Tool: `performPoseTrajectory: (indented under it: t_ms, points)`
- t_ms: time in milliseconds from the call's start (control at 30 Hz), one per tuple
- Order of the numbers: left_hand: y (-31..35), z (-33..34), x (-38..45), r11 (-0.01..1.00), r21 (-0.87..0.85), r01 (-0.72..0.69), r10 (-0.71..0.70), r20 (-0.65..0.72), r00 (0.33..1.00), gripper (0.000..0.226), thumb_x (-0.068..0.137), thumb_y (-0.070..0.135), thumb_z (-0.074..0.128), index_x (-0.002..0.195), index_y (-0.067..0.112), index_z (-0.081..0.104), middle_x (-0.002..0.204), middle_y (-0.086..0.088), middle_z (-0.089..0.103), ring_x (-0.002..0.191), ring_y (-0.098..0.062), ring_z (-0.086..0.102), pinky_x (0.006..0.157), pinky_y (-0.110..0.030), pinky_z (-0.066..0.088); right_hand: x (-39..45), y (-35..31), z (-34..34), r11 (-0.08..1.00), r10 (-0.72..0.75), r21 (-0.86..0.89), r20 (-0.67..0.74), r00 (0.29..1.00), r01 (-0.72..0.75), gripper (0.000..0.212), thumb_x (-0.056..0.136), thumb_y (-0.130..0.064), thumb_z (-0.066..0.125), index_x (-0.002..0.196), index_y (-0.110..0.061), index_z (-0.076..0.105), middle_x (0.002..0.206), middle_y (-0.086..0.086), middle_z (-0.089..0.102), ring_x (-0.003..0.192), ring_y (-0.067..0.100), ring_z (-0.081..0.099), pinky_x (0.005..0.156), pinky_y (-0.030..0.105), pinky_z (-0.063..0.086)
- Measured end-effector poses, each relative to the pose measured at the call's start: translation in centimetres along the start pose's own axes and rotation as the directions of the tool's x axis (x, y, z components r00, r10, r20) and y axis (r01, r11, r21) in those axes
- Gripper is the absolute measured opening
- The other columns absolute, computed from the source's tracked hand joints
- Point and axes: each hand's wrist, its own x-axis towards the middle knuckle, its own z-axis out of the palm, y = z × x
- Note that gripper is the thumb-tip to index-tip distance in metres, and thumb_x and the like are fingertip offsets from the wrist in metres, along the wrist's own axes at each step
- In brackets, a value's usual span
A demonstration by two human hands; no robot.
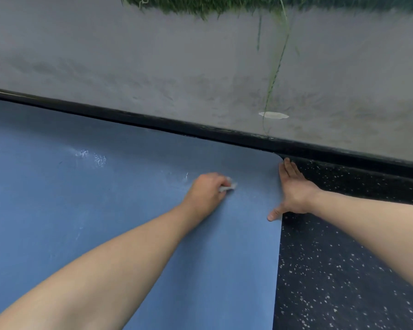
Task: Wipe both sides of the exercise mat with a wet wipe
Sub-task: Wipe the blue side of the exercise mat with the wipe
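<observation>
A blue exercise mat [105, 210] lies flat on the floor and fills the left and middle of the view. My left hand [206, 192] grips a crumpled white wet wipe [229, 186] and presses it on the mat near the far right corner. My right hand [293, 191] lies flat along the mat's right edge, fingers straight on the floor beside the corner, thumb resting on the mat. Faint whitish smears [91, 157] show on the mat farther left.
Black rubber flooring with white speckles [343, 270] lies right of the mat. A black baseboard [177, 126] runs along a grey wall [177, 67] just behind the mat. Green plant strands [275, 67] hang down the wall.
</observation>
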Motion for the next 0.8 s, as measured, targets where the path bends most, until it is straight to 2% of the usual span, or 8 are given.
performPoseTrajectory:
  t_ms: [67,133,267,433,567,633,700,800]
  points:
    - [-3.4,-2.4,-0.6,0.953,-0.038,0.3,-0.298,-0.283,0.912,0.011,0.086,0.015,0.068,0.092,0.014,0.077,0.094,-0.008,0.076,0.089,-0.03,0.07,0.08,-0.03,0.047,0.2,0.0,0.2,1.0,0.005,0.011,0.006,1.0,-0.005,0.175,0.051,-0.07,0.094,0.16,-0.004,-0.026,0.17,0.012,-0.03,0.159,0.027,-0.024,0.131,0.04,-0.001]
    - [-4.8,-2.9,-1.9,0.855,-0.148,0.498,-0.515,-0.362,0.777,0.011,0.088,0.014,0.067,0.093,0.015,0.077,0.097,-0.006,0.076,0.092,-0.026,0.07,0.081,-0.03,0.049,0.5,0.2,0.3,1.0,0.004,0.016,0.004,1.0,-0.004,0.176,0.051,-0.069,0.095,0.16,-0.005,-0.027,0.17,0.012,-0.031,0.158,0.027,-0.025,0.131,0.04,-0.001]
    - [-3.6,-1.2,-3.3,0.985,-0.003,0.171,-0.169,-0.169,0.971,0.016,0.083,0.022,0.062,0.086,0.015,0.075,0.086,-0.004,0.074,0.082,-0.029,0.07,0.077,-0.03,0.048,1.0,0.5,0.5,1.0,-0.009,0.018,0.008,1.0,0.009,0.176,0.05,-0.071,0.094,0.159,-0.004,-0.027,0.17,0.012,-0.031,0.158,0.027,-0.025,0.131,0.04,-0.001]
    - [-6.2,-5.1,-2.5,0.845,-0.17,0.507,-0.535,-0.298,0.791,0.012,0.088,0.018,0.067,0.094,0.019,0.077,0.097,0.003,0.077,0.09,-0.019,0.07,0.079,-0.028,0.051,1.3,0.7,0.7,0.999,0.004,0.035,0.013,1.0,-0.005,0.176,0.049,-0.069,0.095,0.16,-0.004,-0.026,0.17,0.012,-0.03,0.159,0.027,-0.024,0.131,0.041,0.0]
    - [-0.9,-5.9,-2.7,0.807,-0.385,0.448,-0.502,-0.047,0.864,0.009,0.086,0.037,0.076,0.087,0.029,0.076,0.077,0.015,0.072,0.072,-0.004,0.064,0.067,-0.024,0.048,0.0,-1.6,-0.4,0.999,0.046,0.021,0.027,0.999,-0.046,0.167,0.054,-0.073,0.092,0.165,-0.004,-0.013,0.173,0.018,-0.018,0.162,0.034,-0.008,0.131,0.045,0.011]
    - [1.6,-6.9,-3.2,0.731,-0.537,0.42,-0.517,-0.034,0.855,0.006,0.086,0.033,0.078,0.091,0.029,0.077,0.089,0.016,0.073,0.078,0.001,0.064,0.071,-0.016,0.046,-1.8,-4.7,-1.3,0.975,-0.092,0.2,-0.052,0.994,0.101,0.145,0.064,-0.073,0.087,0.169,-0.015,0.003,0.176,0.01,-0.003,0.162,0.027,0.007,0.13,0.039,0.018]
    - [3.6,-8.3,-3.8,0.647,-0.661,0.379,-0.531,-0.034,0.847,0.009,0.087,0.028,0.079,0.095,0.025,0.078,0.103,0.013,0.071,0.086,0.0,0.064,0.075,-0.013,0.045,-4.0,-8.3,-1.9,0.747,-0.216,0.605,-0.171,0.961,0.275,0.116,0.075,-0.066,0.084,0.167,-0.03,0.024,0.172,-0.006,0.023,0.156,0.013,0.028,0.125,0.032,0.028]
    - [5.6,-10.1,-4.7,0.48,-0.792,0.379,-0.543,0.072,0.837,0.013,0.09,0.027,0.076,0.102,0.021,0.078,0.104,0.005,0.074,0.093,-0.012,0.07,0.079,-0.022,0.053,-6.6,-12.1,-1.3,0.226,-0.347,0.951,-0.125,0.929,0.212,0.051,0.092,-0.039,0.081,0.139,-0.03,0.063,0.143,-0.003,0.066,0.126,0.012,0.066,0.113,0.042,0.05]
